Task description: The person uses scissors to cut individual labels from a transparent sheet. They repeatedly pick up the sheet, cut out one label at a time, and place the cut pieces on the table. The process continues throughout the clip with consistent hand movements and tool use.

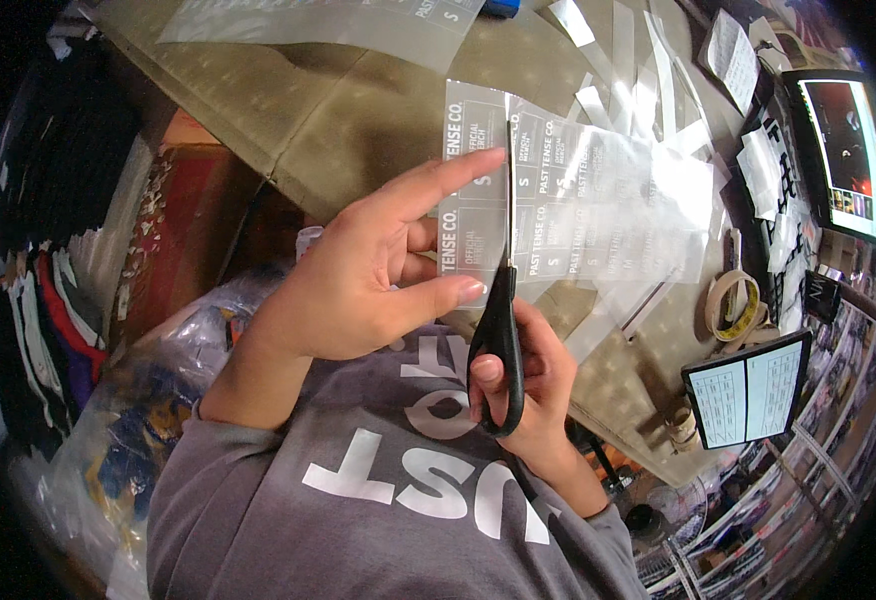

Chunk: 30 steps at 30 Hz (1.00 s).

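Observation:
A transparent film sheet (598, 200) printed with rows of white labels stretches ahead of me, its left end pointing toward my left hand (388, 260). That hand grips the left edge strip, thumb near the lower edge and index finger laid along the top; its other fingers curl at the strip's side. Black-handled scissors (499, 370) are in my right hand (538, 380), with fingers and thumb through the loops. The blades point away from me and lie along the film between two label columns, close to my left index fingertip.
Another printed film sheet (348, 30) lies at the table's far left. Cut film strips (618, 60) are scattered at the back right. A roll of tape (733, 305), a tablet (748, 390) and a monitor (843, 155) stand to the right. Plastic-wrapped goods (128, 430) sit at my left.

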Motion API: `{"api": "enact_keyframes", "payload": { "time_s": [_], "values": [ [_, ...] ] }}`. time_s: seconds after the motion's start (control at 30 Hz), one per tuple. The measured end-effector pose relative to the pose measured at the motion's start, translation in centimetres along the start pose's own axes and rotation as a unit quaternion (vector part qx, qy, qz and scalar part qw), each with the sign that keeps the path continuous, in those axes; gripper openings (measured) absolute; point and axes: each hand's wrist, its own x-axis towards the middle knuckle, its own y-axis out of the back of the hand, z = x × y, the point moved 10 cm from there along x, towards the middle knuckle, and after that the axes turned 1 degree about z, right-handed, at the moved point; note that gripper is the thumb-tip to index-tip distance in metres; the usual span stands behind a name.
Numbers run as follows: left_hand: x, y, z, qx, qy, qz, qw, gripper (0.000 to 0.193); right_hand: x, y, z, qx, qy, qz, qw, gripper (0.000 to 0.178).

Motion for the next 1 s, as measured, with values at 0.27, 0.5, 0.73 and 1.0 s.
{"api": "enact_keyframes", "payload": {
  "time_s": [0.27, 0.5, 0.73, 1.0],
  "values": [
    [-0.3, -0.6, -0.5, 0.010, 0.034, -0.021, 0.999, 0.074, 0.7, 0.1, -0.9, 0.010, -0.007, 0.009, 1.000, 0.054],
    [-0.4, -1.0, 0.0, 0.028, 0.014, -0.029, 0.999, 0.075, 1.0, 1.0, -2.1, 0.050, 0.000, 0.034, 0.998, 0.056],
    [0.0, -2.5, 4.7, 0.275, -0.101, -0.247, 0.924, 0.044, 1.6, 6.8, -7.2, 0.031, 0.146, 0.158, 0.976, 0.070],
    [1.7, -3.8, 5.5, 0.155, -0.088, -0.262, 0.948, 0.062, 1.6, 8.6, -9.4, 0.025, 0.185, 0.209, 0.960, 0.060]
  ]
}}
